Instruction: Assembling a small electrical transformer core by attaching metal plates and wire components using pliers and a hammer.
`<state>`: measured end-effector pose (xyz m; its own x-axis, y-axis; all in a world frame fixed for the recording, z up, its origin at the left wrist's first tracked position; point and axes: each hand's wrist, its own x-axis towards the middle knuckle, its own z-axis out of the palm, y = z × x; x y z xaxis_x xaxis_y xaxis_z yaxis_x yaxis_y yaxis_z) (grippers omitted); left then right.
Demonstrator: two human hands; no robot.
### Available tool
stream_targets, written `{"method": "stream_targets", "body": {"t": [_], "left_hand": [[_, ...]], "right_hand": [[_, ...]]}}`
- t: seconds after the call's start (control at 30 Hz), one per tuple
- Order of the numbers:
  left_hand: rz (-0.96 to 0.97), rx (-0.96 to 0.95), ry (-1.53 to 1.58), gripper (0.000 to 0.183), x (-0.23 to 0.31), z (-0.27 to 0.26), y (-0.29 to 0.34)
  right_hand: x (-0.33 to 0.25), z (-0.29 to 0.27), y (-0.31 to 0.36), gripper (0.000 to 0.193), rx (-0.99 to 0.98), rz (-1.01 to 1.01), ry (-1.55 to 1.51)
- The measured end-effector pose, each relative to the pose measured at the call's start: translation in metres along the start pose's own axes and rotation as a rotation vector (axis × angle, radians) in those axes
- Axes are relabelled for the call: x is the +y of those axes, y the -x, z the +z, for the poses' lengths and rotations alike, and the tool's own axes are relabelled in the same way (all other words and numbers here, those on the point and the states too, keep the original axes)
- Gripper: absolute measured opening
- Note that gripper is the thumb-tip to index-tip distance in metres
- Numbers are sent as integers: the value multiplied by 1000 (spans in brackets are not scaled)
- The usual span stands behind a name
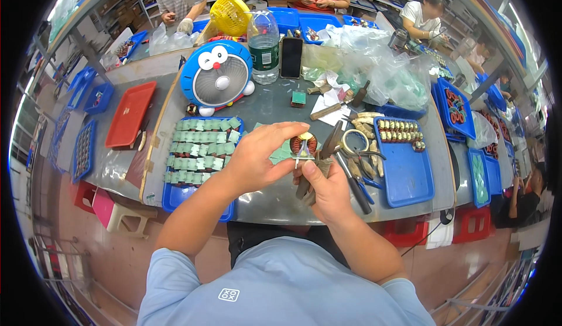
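Observation:
My left hand (pixel 257 155) is closed on a copper-wound toroidal coil (pixel 304 144), pinched between thumb and fingers. Pale leads and a small plate show at the coil's lower side. Close beside it, my right hand (pixel 332 192) is closed round a worn, brown-grey hand tool (pixel 331 141) with a flat, dark end pointing up; its exact kind is unclear. Part of the tool is hidden behind my right fingers. Green boards (pixel 280 153) lie partly covered by my left hand. Left of that hand, a blue tray (pixel 175 197) carries rows of green-topped parts.
At right, a blue tray (pixel 407 192) holds rows of coils. Pliers (pixel 362 192), a tape roll (pixel 355 142) and finger cots (pixel 369 119) lie beside it. Behind stand a blue fan (pixel 202 86), a bottle (pixel 264 45), a phone (pixel 291 57) and plastic bags (pixel 386 68). Several people work beyond.

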<state>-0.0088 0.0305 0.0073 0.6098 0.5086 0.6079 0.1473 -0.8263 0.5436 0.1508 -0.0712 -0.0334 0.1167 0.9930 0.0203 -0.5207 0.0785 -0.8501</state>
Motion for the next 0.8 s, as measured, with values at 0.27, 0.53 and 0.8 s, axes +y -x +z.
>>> {"method": "stream_targets", "body": {"t": [0.27,0.53,0.8], "left_hand": [[-86,70,71,51,-1,5,7],[-708,-70,900,37,-2,1,2],[-665,-60,813,40,0,-13,-19]], "right_hand": [[0,-6,0,30,-18,26,21],[-23,-9,-17,43,-64,-443,671],[-29,2,-31,45,22,-282,228]]}}
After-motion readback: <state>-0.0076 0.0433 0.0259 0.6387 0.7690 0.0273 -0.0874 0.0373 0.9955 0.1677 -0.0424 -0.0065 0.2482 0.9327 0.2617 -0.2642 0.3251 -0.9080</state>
